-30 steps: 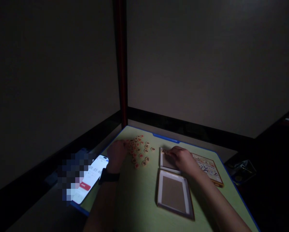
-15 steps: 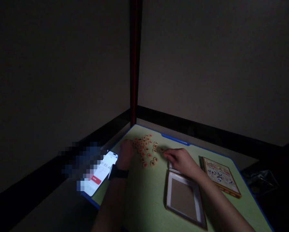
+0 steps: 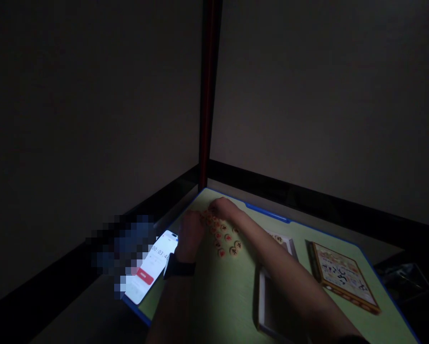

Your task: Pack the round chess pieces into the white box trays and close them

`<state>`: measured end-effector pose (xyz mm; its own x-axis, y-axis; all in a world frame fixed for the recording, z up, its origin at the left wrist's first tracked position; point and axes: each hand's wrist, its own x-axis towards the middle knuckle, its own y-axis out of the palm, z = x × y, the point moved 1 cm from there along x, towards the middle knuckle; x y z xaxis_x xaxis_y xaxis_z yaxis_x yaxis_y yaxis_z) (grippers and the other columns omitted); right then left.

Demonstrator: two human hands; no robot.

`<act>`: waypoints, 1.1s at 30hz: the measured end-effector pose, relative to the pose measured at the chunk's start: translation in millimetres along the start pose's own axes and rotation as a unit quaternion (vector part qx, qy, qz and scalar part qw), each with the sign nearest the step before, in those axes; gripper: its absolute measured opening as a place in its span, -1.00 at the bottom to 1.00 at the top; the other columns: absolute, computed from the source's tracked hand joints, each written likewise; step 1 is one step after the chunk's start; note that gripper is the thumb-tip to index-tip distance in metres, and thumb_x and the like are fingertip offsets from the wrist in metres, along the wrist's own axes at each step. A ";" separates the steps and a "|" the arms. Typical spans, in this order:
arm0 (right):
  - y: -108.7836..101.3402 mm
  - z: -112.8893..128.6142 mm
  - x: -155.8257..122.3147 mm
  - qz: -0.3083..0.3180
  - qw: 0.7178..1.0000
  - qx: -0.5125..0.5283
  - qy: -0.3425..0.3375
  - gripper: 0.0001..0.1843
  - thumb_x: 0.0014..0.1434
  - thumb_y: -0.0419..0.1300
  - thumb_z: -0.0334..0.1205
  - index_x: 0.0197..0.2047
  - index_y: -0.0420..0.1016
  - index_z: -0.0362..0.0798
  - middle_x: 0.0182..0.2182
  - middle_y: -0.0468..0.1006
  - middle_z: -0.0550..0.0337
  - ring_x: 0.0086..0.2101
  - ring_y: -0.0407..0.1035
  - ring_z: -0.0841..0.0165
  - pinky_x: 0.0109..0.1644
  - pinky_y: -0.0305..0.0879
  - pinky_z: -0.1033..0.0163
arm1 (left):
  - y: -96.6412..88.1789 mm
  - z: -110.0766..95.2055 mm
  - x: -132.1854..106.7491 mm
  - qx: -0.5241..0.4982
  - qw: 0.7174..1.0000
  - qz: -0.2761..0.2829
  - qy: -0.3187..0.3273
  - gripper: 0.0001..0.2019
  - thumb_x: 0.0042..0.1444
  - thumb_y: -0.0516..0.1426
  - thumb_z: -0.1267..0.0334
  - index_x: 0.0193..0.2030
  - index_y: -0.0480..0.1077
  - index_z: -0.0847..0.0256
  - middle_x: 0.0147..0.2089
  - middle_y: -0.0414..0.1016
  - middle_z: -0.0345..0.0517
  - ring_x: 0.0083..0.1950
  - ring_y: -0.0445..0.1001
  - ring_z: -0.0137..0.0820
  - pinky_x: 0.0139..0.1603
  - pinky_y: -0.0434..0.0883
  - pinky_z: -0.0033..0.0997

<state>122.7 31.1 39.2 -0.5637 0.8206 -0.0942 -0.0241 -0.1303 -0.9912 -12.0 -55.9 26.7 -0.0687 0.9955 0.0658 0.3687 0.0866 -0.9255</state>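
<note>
Round Chinese chess pieces [image 3: 218, 236], with red or dark characters, lie in a loose cluster on the pale green table. At the cluster's far end is my right hand [image 3: 226, 209], its fingers curled down together over the pieces; whether one is between the fingertips is hidden. My left hand [image 3: 190, 235] rests at the cluster's left side, back up and dim, with its fingers mostly hidden. Under my right forearm are the two white-lined parts of an open box [image 3: 262, 306]. Several chess pieces [image 3: 278, 238] sit in its far part.
A lit phone [image 3: 152, 267] showing a running timer lies by the left table edge. To the right is a flat printed box [image 3: 345, 277]. The green table [image 3: 221, 301] has a blue rim and stands in a dark wall corner. A clear shiny object [image 3: 408, 282] is beyond its right edge.
My right hand has moved left and away from me, from near the box to the far end of the pieces. My left hand stays beside them. The view has shifted slightly.
</note>
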 end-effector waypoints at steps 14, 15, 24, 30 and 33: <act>4.5 15.7 -3.5 -0.028 0.999 -0.040 0.017 -0.61 0.22 0.11 -0.38 0.12 0.44 -0.16 -0.02 0.58 -0.18 0.01 0.45 0.11 0.02 0.31 0.18 | 7.1 -11.5 -5.0 -0.021 0.999 -0.014 0.045 -0.71 0.33 -0.03 0.32 -0.14 0.52 0.31 -0.16 0.60 0.15 -0.13 0.58 -0.25 -0.19 0.37 -0.38; 2.7 18.4 -7.4 -0.046 0.998 -0.036 0.022 -0.60 0.23 0.11 -0.38 0.13 0.41 -0.17 -0.03 0.58 -0.19 0.01 0.45 0.10 0.02 0.30 0.16 | 7.8 -11.3 -4.5 -0.020 0.999 -0.012 0.045 -0.72 0.33 -0.03 0.32 -0.13 0.52 0.31 -0.16 0.60 0.15 -0.13 0.58 -0.25 -0.18 0.37 -0.38; -12.7 -12.5 -117.4 -0.171 0.969 0.178 0.025 -0.78 0.23 0.13 -0.38 -0.03 0.34 -0.08 -0.20 0.56 0.06 -0.22 0.43 0.31 -0.14 0.27 0.28 | 8.7 -13.5 -2.2 0.009 0.998 -0.014 0.067 -0.70 0.30 -0.03 0.33 -0.12 0.54 0.30 -0.14 0.60 0.13 -0.10 0.57 -0.24 -0.13 0.39 -0.36; 7.0 -37.7 -188.0 -0.225 0.941 0.245 0.064 -0.85 0.17 0.16 -0.34 -0.16 0.35 -0.02 -0.35 0.51 0.21 -0.38 0.36 0.38 -0.27 0.24 0.31 | 14.0 -21.7 -2.1 -0.007 0.994 -0.007 0.110 -0.74 0.25 0.07 0.30 -0.08 0.58 0.20 -0.04 0.60 0.02 -0.01 0.55 -0.25 0.02 0.40 -0.35; 11.0 -35.9 -198.7 -0.249 0.932 0.259 0.054 -0.87 0.18 0.16 -0.31 -0.17 0.34 -0.01 -0.38 0.50 0.22 -0.38 0.37 0.37 -0.28 0.24 0.30 | 18.8 -21.9 0.1 0.006 0.993 -0.003 0.116 -0.74 0.26 0.07 0.28 -0.06 0.58 0.19 -0.02 0.59 0.02 0.01 0.54 -0.26 0.06 0.40 -0.35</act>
<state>264.1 -113.4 43.7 -0.2906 0.8982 0.3297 -0.6715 0.0541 -0.7390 15.2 -53.3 17.5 0.1451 0.9774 0.1535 0.3572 0.0930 -0.9294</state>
